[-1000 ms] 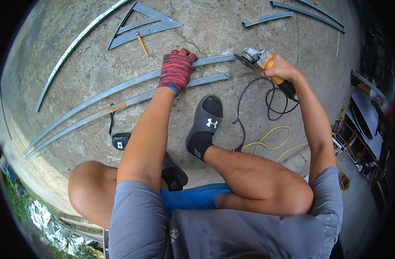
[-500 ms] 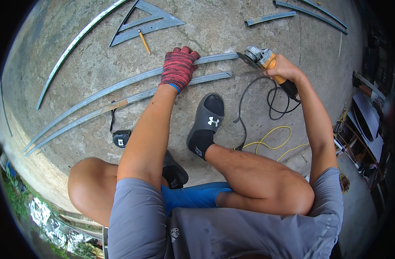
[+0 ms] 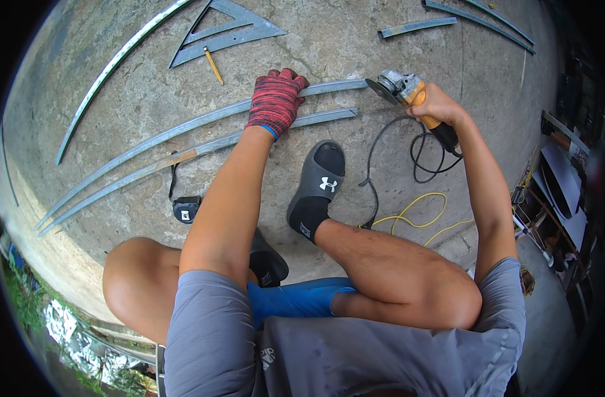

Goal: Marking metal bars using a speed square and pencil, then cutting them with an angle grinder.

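Observation:
My left hand (image 3: 276, 100), in a red and black knit glove, is closed over a long grey metal channel (image 3: 339, 87) lying on the concrete. A second metal channel (image 3: 325, 115) runs alongside, nearer to me, and passes beneath the heel of the glove. My bare right hand (image 3: 442, 106) grips a yellow and black angle grinder (image 3: 415, 91) by its body. The grinder's dark disc (image 3: 380, 92) is at the right end of the farther channel; whether it touches the metal I cannot tell.
A triangular metal square (image 3: 239, 34), a pencil (image 3: 213, 65) and another long metal strip (image 3: 110, 71) lie beyond my left hand. Shorter channel pieces (image 3: 418, 27) lie far right. A tape measure (image 3: 186, 209) sits by my left forearm. Black cord (image 3: 370, 165) and yellow cord (image 3: 418, 223) loop near my sandalled foot (image 3: 319, 178).
Both hands and the grinder have barely shifted, a touch to the right in the picture. My left hand keeps its hold on the channel and my right hand still holds the grinder.

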### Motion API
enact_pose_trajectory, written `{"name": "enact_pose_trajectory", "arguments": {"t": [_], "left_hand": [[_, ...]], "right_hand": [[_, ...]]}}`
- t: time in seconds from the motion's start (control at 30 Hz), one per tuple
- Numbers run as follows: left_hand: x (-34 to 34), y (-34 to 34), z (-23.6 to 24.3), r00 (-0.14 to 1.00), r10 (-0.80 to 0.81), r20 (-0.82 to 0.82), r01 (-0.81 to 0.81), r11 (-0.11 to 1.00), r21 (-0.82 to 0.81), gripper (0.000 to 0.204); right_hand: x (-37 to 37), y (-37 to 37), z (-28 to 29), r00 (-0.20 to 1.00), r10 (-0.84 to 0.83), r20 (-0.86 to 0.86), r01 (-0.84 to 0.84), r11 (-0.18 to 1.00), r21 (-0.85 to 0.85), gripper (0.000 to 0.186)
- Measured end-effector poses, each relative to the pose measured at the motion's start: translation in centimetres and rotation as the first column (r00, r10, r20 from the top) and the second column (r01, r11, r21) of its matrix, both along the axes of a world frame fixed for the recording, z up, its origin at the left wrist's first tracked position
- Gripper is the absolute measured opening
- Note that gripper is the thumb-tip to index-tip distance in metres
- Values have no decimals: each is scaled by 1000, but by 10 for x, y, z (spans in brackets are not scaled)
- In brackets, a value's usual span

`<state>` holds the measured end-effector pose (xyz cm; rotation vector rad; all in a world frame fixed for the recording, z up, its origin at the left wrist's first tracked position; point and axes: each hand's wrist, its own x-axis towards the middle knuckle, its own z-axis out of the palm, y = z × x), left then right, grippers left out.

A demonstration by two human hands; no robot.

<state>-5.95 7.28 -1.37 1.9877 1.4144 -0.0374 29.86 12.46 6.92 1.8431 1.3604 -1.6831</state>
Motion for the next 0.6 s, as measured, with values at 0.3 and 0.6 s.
{"name": "enact_pose_trajectory", "arguments": {"t": [0.3, 0.6], "left_hand": [[1, 0, -1, 1000, -1, -5, 1, 1000, -1, 36], [1, 0, -2, 1000, -1, -3, 1, 1000, 10, 36]], "right_hand": [[2, 1, -4, 1000, -6, -29, 6, 1000, -21, 27], [-4, 4, 1, 999, 25, 23, -25, 1000, -10, 25]]}}
